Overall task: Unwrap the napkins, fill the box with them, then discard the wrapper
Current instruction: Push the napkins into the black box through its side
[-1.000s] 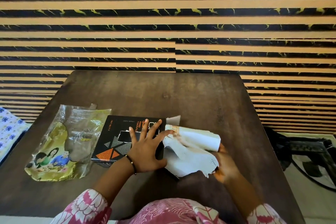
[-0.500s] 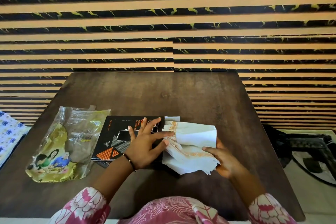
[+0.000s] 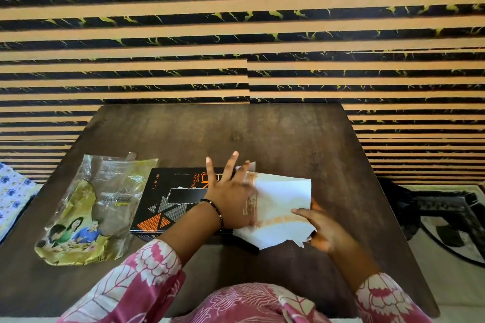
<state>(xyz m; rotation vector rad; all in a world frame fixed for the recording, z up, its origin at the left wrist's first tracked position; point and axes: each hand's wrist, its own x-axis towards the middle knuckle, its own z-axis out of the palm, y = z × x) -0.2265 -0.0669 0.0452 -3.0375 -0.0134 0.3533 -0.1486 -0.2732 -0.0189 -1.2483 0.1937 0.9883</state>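
Napkins (image 3: 278, 207) lying at the black box's (image 3: 168, 199) right end on the counter (image 3: 262, 134).
Left hand (image 3: 231, 199), fingers spread flat, is pressing the stack; right hand (image 3: 322, 228) is pinching its right edge. Empty wrapper (image 3: 91, 210) is lying left of the box.

On the table (image 3: 275, 139), the wrapper (image 3: 89, 207) is lying left of the box (image 3: 168, 199), napkins (image 3: 278, 207) sitting at its right end.

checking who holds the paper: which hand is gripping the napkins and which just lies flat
The right hand grips the napkins at their near right corner; the left hand lies flat, fingers spread.
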